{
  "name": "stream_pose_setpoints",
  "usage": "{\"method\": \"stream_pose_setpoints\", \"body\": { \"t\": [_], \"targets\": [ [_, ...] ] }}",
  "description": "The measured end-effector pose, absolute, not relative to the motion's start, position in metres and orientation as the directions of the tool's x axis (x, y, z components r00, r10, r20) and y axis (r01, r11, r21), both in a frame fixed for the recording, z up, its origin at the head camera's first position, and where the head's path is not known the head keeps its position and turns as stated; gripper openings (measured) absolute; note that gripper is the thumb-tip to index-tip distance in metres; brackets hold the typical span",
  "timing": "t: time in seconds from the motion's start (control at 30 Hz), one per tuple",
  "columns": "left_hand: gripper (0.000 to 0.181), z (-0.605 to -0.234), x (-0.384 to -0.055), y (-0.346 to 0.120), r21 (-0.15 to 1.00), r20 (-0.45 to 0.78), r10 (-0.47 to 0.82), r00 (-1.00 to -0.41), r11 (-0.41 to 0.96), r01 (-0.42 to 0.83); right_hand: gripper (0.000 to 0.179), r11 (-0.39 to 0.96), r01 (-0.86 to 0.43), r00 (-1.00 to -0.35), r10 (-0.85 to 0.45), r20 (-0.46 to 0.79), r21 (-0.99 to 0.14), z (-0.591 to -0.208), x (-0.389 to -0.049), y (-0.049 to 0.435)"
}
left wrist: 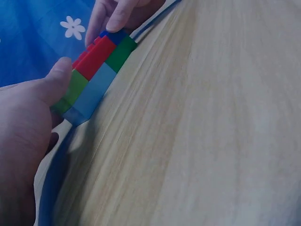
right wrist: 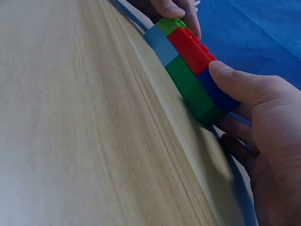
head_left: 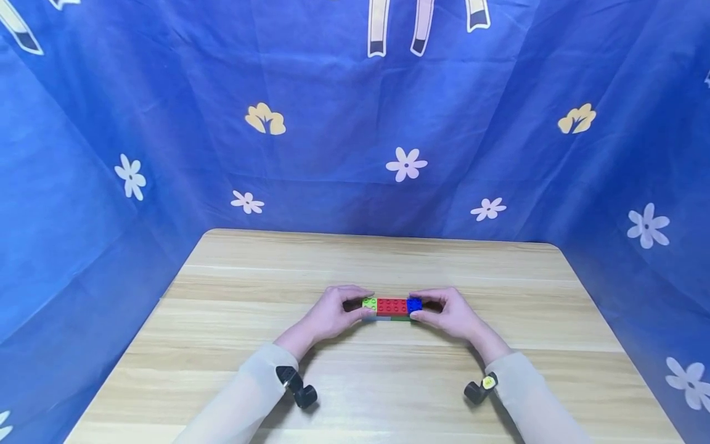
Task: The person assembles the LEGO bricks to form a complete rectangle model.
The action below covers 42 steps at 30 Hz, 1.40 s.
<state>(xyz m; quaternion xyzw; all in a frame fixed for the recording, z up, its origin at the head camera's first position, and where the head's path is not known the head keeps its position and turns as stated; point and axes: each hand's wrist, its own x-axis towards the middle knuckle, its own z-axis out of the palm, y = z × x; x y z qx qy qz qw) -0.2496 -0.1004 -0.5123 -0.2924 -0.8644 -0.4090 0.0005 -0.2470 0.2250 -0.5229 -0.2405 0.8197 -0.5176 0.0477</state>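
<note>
A two-layer block of toy building bricks lies across the middle of the view. Its top row runs from a lime green brick (head_left: pixel 369 303) through a red brick (head_left: pixel 392 307) to a blue brick (head_left: pixel 414 304). Beneath them sit a light blue brick (left wrist: pixel 95 88) on the left and a dark green brick (right wrist: pixel 190 88) on the right. My left hand (head_left: pixel 337 313) pinches the lime green end between thumb and fingers. At the opposite end my right hand (head_left: pixel 452 314) grips the blue brick, thumb on the near side and fingers behind.
The wooden table (head_left: pixel 383 382) reaches back to a blue curtain (head_left: pixel 333 154) with flower prints, which also hangs along both sides. Small black cameras are strapped to the left wrist (head_left: pixel 296 387) and the right wrist (head_left: pixel 480 388).
</note>
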Motion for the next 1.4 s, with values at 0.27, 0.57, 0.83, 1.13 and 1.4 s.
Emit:
{"method": "stream_pose_setpoints", "body": {
  "t": [0.27,0.57,0.83,1.13,1.4],
  "targets": [
    [0.044,-0.517,-0.247,-0.104,0.761,0.247,0.481,-0.841,0.440,0.476,0.041,0.285,-0.351,-0.878,-0.431,0.208,-0.892,-0.526,-0.240,0.233],
    [0.044,-0.518,-0.247,-0.105,0.798,0.219,0.431,-0.875,0.438,0.415,0.043,0.331,-0.300,-0.903,-0.402,0.154,-0.895,-0.525,-0.240,0.236],
    [0.041,-0.514,-0.250,-0.101,0.798,0.204,0.426,-0.882,0.450,0.402,0.043,0.347,-0.340,-0.898,-0.396,0.191,-0.874,-0.522,-0.243,0.236],
    [0.037,-0.513,-0.256,-0.099,0.787,0.192,0.421,-0.887,0.473,0.395,0.056,0.446,-0.529,-0.836,-0.420,0.353,-0.722,-0.523,-0.244,0.232],
    [0.037,-0.512,-0.260,-0.098,0.794,0.195,0.418,-0.888,0.464,0.392,0.057,0.476,-0.583,-0.807,-0.432,0.402,-0.659,-0.526,-0.245,0.228]
  ]
}}
